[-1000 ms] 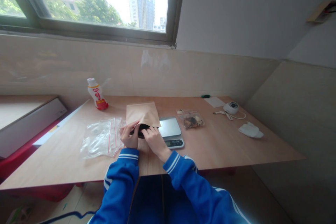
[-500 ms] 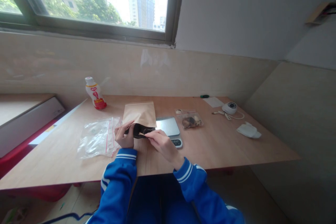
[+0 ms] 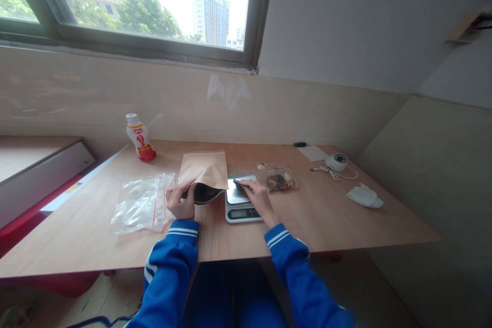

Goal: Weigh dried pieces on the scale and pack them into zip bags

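A brown kraft paper pouch (image 3: 203, 168) lies on the table with its dark mouth gaping toward me. My left hand (image 3: 181, 202) pinches the left edge of that mouth. To the right, my right hand (image 3: 258, 199) is over the metal plate of a kitchen scale (image 3: 232, 196), fingertips closed on a small dark piece (image 3: 237, 183) whose kind I cannot make out. Digits on the scale's display are too small to read. Just beyond my right hand sits a clear zip bag (image 3: 282, 180) containing brown and pale dried pieces.
Clear empty zip bags (image 3: 140, 202) lie left of the pouch. A white and red bottle (image 3: 140, 138) stands at the back left. Toward the right are a white camera (image 3: 336, 162) with its cable, a paper sheet (image 3: 312, 153), a green-handled tool (image 3: 300, 144) and a crumpled tissue (image 3: 365, 196).
My right hand has moved from the pouch's mouth to the right, over the scale plate, carrying a small dark piece. My left hand still grips the pouch.
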Demonstrator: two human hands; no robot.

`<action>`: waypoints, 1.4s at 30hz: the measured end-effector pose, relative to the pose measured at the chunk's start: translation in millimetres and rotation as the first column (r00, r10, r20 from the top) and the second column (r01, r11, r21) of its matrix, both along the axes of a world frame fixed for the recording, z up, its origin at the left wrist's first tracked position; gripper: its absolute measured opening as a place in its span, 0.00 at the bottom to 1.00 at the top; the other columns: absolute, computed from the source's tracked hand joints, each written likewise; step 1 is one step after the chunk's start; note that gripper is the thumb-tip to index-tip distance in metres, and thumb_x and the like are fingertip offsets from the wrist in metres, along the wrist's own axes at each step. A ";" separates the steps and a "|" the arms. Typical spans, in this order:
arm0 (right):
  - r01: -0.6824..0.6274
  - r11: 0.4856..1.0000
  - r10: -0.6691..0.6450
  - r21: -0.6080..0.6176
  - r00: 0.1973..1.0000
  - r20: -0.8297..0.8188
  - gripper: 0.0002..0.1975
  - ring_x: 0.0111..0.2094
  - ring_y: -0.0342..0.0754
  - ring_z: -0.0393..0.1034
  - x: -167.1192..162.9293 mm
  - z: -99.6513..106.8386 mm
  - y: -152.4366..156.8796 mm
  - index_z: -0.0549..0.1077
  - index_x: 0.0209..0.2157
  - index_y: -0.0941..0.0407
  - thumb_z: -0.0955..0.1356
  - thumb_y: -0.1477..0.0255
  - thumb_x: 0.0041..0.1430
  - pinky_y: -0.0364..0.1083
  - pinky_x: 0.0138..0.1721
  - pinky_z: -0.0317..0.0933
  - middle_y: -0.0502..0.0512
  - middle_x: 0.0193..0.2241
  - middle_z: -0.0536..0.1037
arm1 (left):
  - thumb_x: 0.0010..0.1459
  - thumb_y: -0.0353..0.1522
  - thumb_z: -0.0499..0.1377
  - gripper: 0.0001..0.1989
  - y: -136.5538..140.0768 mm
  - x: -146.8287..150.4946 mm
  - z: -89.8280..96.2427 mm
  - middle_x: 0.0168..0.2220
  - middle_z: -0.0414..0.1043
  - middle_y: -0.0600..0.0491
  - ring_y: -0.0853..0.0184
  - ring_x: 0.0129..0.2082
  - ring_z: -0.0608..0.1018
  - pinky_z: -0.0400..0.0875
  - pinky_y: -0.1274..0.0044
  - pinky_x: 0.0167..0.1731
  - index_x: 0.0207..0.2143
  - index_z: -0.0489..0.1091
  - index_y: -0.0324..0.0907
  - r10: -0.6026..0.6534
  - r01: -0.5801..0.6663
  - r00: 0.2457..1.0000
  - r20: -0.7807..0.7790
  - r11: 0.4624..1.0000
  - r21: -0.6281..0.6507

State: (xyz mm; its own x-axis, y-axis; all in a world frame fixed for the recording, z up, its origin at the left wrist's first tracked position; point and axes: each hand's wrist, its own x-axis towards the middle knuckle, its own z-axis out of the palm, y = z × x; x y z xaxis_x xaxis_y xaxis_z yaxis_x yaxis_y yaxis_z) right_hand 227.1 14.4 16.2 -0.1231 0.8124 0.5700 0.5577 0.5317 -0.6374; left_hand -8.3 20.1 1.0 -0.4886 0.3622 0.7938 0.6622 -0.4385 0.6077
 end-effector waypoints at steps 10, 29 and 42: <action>-0.090 0.994 0.084 0.055 0.991 0.103 0.14 0.51 0.49 0.69 -5.0 -8.5 -18.2 0.77 0.42 0.56 0.62 0.80 0.61 0.51 0.55 0.63 0.58 0.45 0.78 | 0.54 0.34 0.62 0.05 -0.3 -0.1 -1.7 0.31 0.79 0.53 0.66 0.31 0.74 0.69 0.73 0.36 0.33 0.77 0.44 -0.017 0.017 0.999 -0.034 1.000 0.004; 0.030 0.998 -0.027 -0.064 0.999 0.045 0.21 0.58 0.52 0.61 23.4 -6.1 -17.7 0.70 0.50 0.54 0.64 0.80 0.54 0.53 0.58 0.56 0.61 0.56 0.66 | 0.54 0.34 0.62 0.05 -2.8 1.6 0.2 0.31 0.78 0.53 0.66 0.31 0.74 0.69 0.73 0.35 0.33 0.77 0.45 -0.024 0.024 0.999 -0.035 1.000 -0.005; 0.112 0.991 -0.129 0.068 0.918 0.376 0.07 0.42 0.50 0.68 -6.2 11.1 -26.9 0.77 0.38 0.53 0.66 0.74 0.60 0.49 0.45 0.57 0.55 0.37 0.77 | 0.54 0.35 0.62 0.06 -2.3 0.3 -1.0 0.30 0.79 0.53 0.66 0.30 0.75 0.69 0.72 0.36 0.32 0.78 0.44 -0.012 0.011 0.999 -0.035 0.999 -0.031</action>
